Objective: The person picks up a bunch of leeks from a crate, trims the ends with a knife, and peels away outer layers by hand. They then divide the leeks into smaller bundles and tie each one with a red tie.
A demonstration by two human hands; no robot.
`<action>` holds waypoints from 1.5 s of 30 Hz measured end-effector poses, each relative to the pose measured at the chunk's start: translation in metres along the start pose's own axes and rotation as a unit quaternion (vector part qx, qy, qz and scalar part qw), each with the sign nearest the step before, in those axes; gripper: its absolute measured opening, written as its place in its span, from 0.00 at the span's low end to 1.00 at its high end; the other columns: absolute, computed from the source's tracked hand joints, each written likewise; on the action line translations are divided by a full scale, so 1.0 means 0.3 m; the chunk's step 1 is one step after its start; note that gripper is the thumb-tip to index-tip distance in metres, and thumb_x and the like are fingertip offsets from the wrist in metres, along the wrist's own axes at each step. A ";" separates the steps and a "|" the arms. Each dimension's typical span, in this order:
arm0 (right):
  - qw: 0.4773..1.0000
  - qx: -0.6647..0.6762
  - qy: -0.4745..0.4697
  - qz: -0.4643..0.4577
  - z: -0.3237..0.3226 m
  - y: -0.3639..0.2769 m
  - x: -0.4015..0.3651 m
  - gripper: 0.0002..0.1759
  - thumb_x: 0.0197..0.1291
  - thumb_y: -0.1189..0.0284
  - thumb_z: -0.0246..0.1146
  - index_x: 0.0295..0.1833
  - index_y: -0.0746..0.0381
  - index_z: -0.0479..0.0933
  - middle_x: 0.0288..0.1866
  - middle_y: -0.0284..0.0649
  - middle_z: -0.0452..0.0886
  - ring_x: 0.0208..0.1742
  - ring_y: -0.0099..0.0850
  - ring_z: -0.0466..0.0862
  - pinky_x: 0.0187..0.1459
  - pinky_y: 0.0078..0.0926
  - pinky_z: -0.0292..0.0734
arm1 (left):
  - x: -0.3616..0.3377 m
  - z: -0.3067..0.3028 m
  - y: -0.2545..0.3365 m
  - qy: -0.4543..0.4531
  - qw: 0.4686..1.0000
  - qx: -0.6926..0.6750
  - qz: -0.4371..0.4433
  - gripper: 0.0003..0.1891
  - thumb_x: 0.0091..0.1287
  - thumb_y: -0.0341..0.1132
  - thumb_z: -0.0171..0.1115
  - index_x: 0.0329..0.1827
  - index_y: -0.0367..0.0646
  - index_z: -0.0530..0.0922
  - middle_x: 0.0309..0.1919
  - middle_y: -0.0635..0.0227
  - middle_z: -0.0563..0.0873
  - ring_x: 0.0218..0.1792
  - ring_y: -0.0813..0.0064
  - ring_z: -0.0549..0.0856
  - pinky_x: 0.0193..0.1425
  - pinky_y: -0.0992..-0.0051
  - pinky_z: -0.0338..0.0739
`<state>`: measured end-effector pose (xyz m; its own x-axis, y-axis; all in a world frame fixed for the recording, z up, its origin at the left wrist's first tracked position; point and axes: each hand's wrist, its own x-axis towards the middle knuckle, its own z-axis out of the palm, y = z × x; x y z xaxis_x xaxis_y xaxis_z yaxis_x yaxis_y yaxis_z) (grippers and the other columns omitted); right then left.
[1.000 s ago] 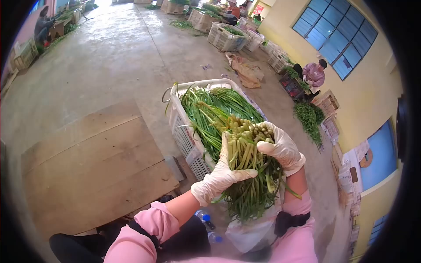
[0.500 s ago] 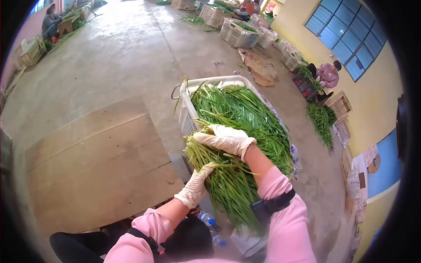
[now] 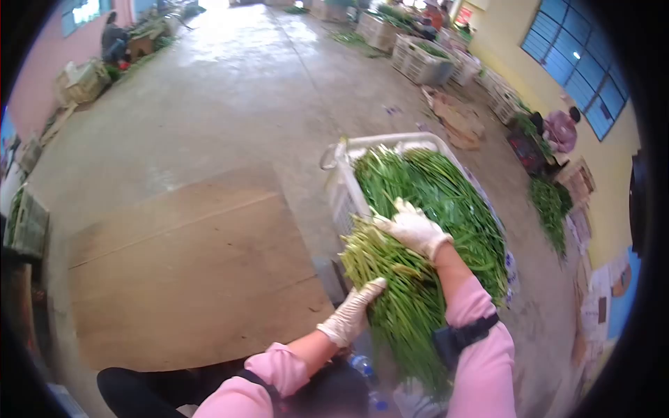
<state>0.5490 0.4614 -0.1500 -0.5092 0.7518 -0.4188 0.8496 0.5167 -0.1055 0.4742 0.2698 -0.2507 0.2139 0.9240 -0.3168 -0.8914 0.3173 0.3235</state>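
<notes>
My left hand (image 3: pixel 350 315), in a white glove, grips the near side of a bunch of long green stalks (image 3: pixel 401 296) with pale ends; its fingers are partly hidden under them. The leafy ends droop toward my lap. My right hand (image 3: pixel 416 230), also gloved, lies over the top of the bunch with fingers apart, touching the stalks. Beyond and beneath it, a white plastic crate (image 3: pixel 343 191) is filled with more long green leaves (image 3: pixel 446 184). Part of the crate's near end is covered by the bunch.
To the left, a flat brown board (image 3: pixel 195 279) stands close to my knees. Plastic bottles (image 3: pixel 364 366) are below the bunch. A brown sack (image 3: pixel 456 118) lies on the floor past the crate. Along the right wall a person (image 3: pixel 559 131) sits by crates and greens (image 3: pixel 549 212).
The view has swung left, so everything sits further right. My right hand's fingers have spread from their closed grip over the stalks. My left hand still holds the bunch.
</notes>
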 end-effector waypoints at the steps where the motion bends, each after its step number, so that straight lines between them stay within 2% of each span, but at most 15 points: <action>1: 1.000 -0.003 -0.013 -0.023 -0.012 -0.018 -0.030 0.43 0.71 0.39 0.40 0.76 0.63 0.64 0.81 0.62 0.50 0.79 0.59 0.55 0.78 0.46 0.48 | 0.004 0.007 0.001 -0.003 1.000 -0.001 0.003 0.27 0.71 0.44 0.65 0.70 0.45 0.70 0.61 0.66 0.81 0.59 0.71 0.81 0.65 0.64 0.77; 3: 0.979 -0.112 -0.033 -0.165 0.063 0.077 -0.004 0.32 0.78 0.51 0.37 0.79 0.55 0.58 0.79 0.64 0.53 0.78 0.58 0.58 0.78 0.44 0.51 | 0.003 -0.001 0.001 -0.028 1.000 -0.002 -0.011 0.27 0.70 0.43 0.66 0.69 0.45 0.71 0.60 0.66 0.82 0.58 0.71 0.82 0.63 0.64 0.78; 6: 0.855 0.442 -0.159 -0.222 0.124 0.157 0.025 0.29 0.80 0.61 0.36 0.79 0.63 0.56 0.77 0.57 0.59 0.76 0.46 0.63 0.77 0.36 0.56 | -0.025 0.027 0.025 -0.065 0.997 0.035 -0.008 0.27 0.69 0.42 0.68 0.67 0.44 0.72 0.58 0.68 0.83 0.56 0.74 0.82 0.62 0.67 0.78; 8: 0.557 0.776 -0.281 -0.088 0.125 0.209 0.036 0.28 0.80 0.64 0.38 0.78 0.67 0.56 0.77 0.52 0.60 0.75 0.41 0.64 0.77 0.33 0.57 | -0.034 0.048 0.031 -0.083 0.993 0.082 0.010 0.29 0.66 0.39 0.71 0.67 0.42 0.71 0.58 0.70 0.82 0.57 0.75 0.81 0.64 0.70 0.76; 11: -0.114 0.929 -0.315 0.159 0.160 0.276 -0.046 0.26 0.80 0.69 0.40 0.76 0.73 0.55 0.76 0.44 0.62 0.73 0.34 0.65 0.78 0.28 0.58 | -0.079 0.133 0.033 -0.130 0.985 0.098 0.060 0.31 0.63 0.36 0.73 0.67 0.40 0.71 0.58 0.69 0.82 0.57 0.73 0.80 0.65 0.70 0.74; 12: 0.240 0.928 -0.280 0.061 0.136 0.235 -0.141 0.26 0.80 0.68 0.41 0.76 0.72 0.57 0.74 0.43 0.64 0.71 0.32 0.68 0.76 0.28 0.61 | -0.106 0.160 0.036 -0.146 0.979 0.128 0.063 0.31 0.62 0.35 0.73 0.68 0.39 0.71 0.58 0.69 0.82 0.58 0.73 0.80 0.66 0.69 0.74; 13: 0.454 0.860 -0.234 -0.002 0.062 0.181 -0.226 0.25 0.80 0.67 0.43 0.74 0.71 0.60 0.72 0.42 0.67 0.68 0.30 0.70 0.72 0.26 0.65 | -0.113 0.185 0.055 -0.169 0.970 0.158 0.069 0.32 0.61 0.34 0.74 0.68 0.39 0.72 0.58 0.68 0.82 0.58 0.72 0.80 0.66 0.68 0.73; 14: 0.650 0.738 -0.177 -0.041 -0.011 0.127 -0.311 0.24 0.80 0.67 0.44 0.73 0.71 0.62 0.69 0.40 0.70 0.65 0.28 0.73 0.69 0.25 0.69 | -0.110 0.192 0.039 -0.166 0.972 0.156 0.053 0.33 0.59 0.35 0.74 0.68 0.39 0.72 0.60 0.66 0.82 0.59 0.72 0.79 0.67 0.68 0.72; 15: 0.725 0.673 -0.139 -0.047 -0.050 0.105 -0.370 0.23 0.80 0.65 0.46 0.70 0.70 0.66 0.65 0.38 0.74 0.61 0.25 0.76 0.64 0.24 0.73 | -0.137 0.228 0.039 -0.177 0.973 0.142 0.034 0.36 0.57 0.34 0.76 0.69 0.39 0.70 0.60 0.66 0.81 0.60 0.73 0.78 0.68 0.68 0.72; 21: 0.774 0.631 -0.001 -0.047 -0.170 0.046 -0.634 0.27 0.73 0.54 0.59 0.64 0.65 0.74 0.56 0.33 0.81 0.51 0.20 0.79 0.54 0.22 0.77 | -0.247 0.392 0.011 -0.235 0.954 0.153 0.103 0.40 0.56 0.31 0.77 0.72 0.40 0.68 0.61 0.66 0.79 0.62 0.73 0.77 0.68 0.69 0.72; 29: 0.780 0.598 -0.067 -0.173 -0.490 -0.473 -0.808 0.20 0.73 0.57 0.60 0.55 0.62 0.79 0.47 0.32 0.85 0.44 0.20 0.83 0.46 0.23 0.82 | -0.503 0.514 0.149 -0.229 0.945 0.137 0.190 0.27 0.64 0.34 0.69 0.67 0.40 0.73 0.56 0.68 0.82 0.56 0.75 0.80 0.63 0.71 0.75; 32: 0.881 0.430 -0.095 -0.170 -0.572 -0.622 -0.704 0.19 0.73 0.56 0.59 0.53 0.62 0.80 0.43 0.29 0.82 0.41 0.18 0.77 0.43 0.23 0.77 | -0.596 0.481 0.230 -0.199 0.935 0.109 0.273 0.29 0.67 0.37 0.67 0.70 0.41 0.68 0.60 0.67 0.79 0.58 0.73 0.79 0.67 0.67 0.72; 39: 0.934 0.069 -0.140 -0.321 -0.421 -1.257 -0.371 0.33 0.68 0.43 0.57 0.57 0.63 0.82 0.54 0.40 0.84 0.50 0.27 0.80 0.55 0.30 0.75 | -0.821 0.148 0.462 -0.074 0.929 -0.005 0.362 0.28 0.71 0.39 0.63 0.71 0.42 0.68 0.63 0.65 0.79 0.59 0.69 0.80 0.69 0.63 0.73; 41: 0.923 0.000 -0.153 -0.353 -0.294 -1.436 -0.309 0.42 0.63 0.36 0.55 0.60 0.64 0.81 0.60 0.47 0.83 0.56 0.37 0.81 0.62 0.35 0.72 | -0.876 -0.012 0.477 -0.088 0.924 -0.005 0.373 0.33 0.74 0.54 0.58 0.73 0.41 0.66 0.67 0.63 0.76 0.67 0.66 0.75 0.75 0.60 0.66; 45: 0.902 -0.090 -0.243 -0.345 0.006 -1.713 -0.212 0.50 0.53 0.29 0.54 0.66 0.58 0.78 0.67 0.47 0.78 0.70 0.43 0.75 0.70 0.36 0.66 | -0.936 -0.311 0.486 0.082 0.909 -0.114 0.392 0.32 0.74 0.56 0.56 0.73 0.43 0.66 0.67 0.62 0.76 0.67 0.65 0.75 0.75 0.58 0.68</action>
<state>0.1450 0.1471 -0.0707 -0.7509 -0.0201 -0.6601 0.2951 0.8840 -0.3626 0.2469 0.0367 -0.1976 -0.5683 0.7973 -0.2032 -0.8083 -0.4947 0.3194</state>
